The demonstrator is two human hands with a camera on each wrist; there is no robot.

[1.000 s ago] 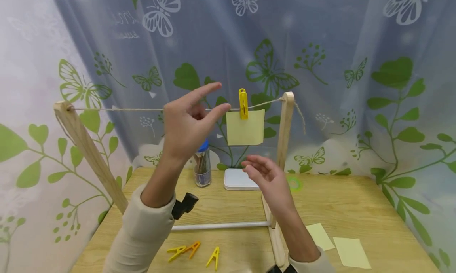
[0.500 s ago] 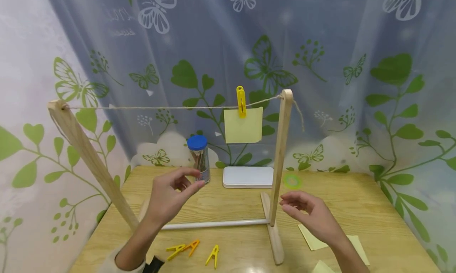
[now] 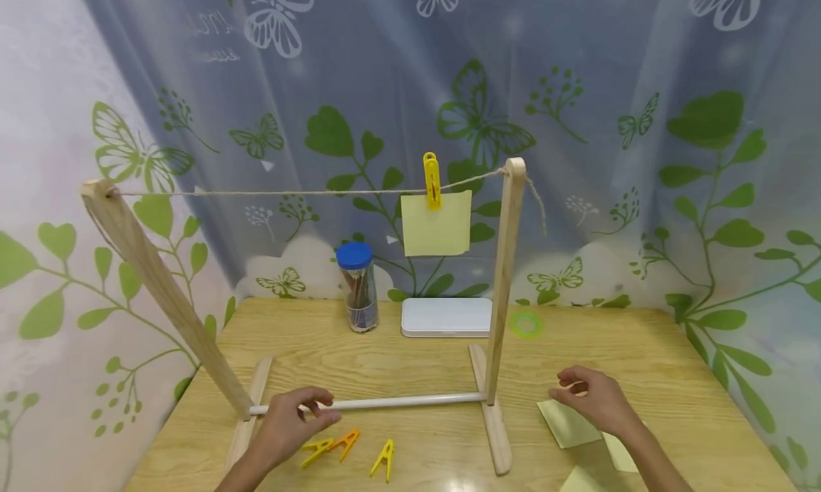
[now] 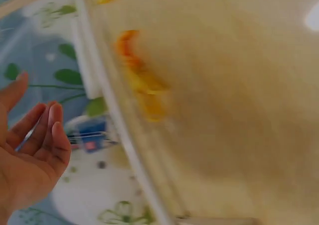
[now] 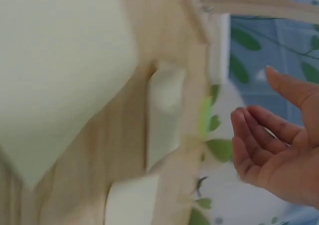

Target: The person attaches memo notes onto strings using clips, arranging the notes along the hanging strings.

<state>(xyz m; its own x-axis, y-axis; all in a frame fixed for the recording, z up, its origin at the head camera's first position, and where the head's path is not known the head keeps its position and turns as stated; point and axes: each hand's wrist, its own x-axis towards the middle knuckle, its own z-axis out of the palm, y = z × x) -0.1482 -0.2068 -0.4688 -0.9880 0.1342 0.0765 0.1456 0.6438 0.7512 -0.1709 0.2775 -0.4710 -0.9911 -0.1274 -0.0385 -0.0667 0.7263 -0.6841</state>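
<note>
A yellow clothespin clamps a pale yellow paper square to the string between two wooden posts. My left hand hovers by the white crossbar, fingers loosely bent and holding nothing. Close to it on the table lie a yellow clothespin, an orange clothespin and another yellow clothespin. My right hand, also holding nothing, is above several paper squares at the right. Both wrist views show relaxed, half-curled fingers; the clothespins look blurred in the left one.
The wooden frame's right post and left post stand on feet on the table. Behind the crossbar are a blue-lidded jar, a white flat case and a green ring. A patterned curtain hangs behind.
Both hands have come down from near the hanging paper. The left went down and slightly left toward the clothespins, the right went down and right over the paper squares. The hung paper stays on the string.
</note>
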